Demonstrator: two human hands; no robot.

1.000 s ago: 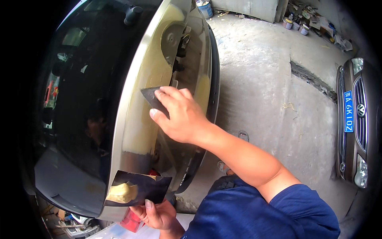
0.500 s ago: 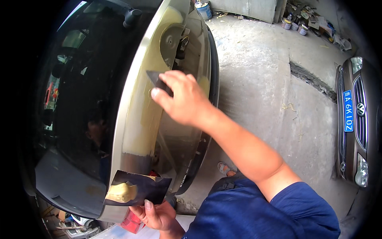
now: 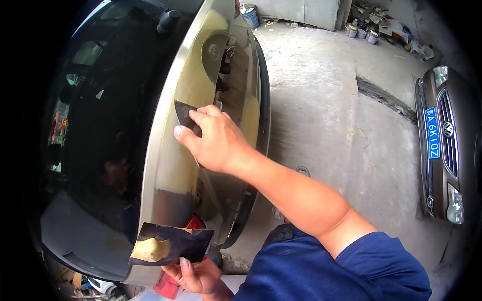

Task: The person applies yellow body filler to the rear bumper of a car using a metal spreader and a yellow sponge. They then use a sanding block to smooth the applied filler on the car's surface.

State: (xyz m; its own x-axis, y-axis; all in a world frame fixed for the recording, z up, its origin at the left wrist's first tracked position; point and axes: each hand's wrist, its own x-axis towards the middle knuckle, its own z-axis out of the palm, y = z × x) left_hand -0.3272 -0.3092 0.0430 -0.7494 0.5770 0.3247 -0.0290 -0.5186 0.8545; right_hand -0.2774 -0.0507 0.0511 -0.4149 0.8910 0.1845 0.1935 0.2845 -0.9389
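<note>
A dark, flat putty spreader [image 3: 185, 113] is pinched between the thumb and fingers of my right hand [image 3: 217, 139]. Its edge lies against the yellowish filler [image 3: 173, 173] coating the car's rear panel, beside the dark rear window [image 3: 115, 115]. Lower down, my left hand [image 3: 195, 276] grips a thin black board [image 3: 186, 245] by its near edge, thumb on top. Toward the board's left end sits a mound of yellow putty [image 3: 151, 249]. The board hovers over the panel's near end, close to a red tail light [image 3: 195, 221], and partly covers that area.
Beyond the filler, the panel has a recessed opening with exposed parts [image 3: 228, 55]. A second, dark car [image 3: 444, 145] stands at the right. Across the concrete floor [image 3: 311, 85] runs a broken trench [image 3: 384, 98]. Cans [image 3: 351, 31], a blue bucket [image 3: 249, 17] and scraps lie at the back.
My right hand has drawn the spreader nearer to me and leftward over the filler, toward the window edge. My left hand stays nearly in place with the board. The whole view has shifted slightly.
</note>
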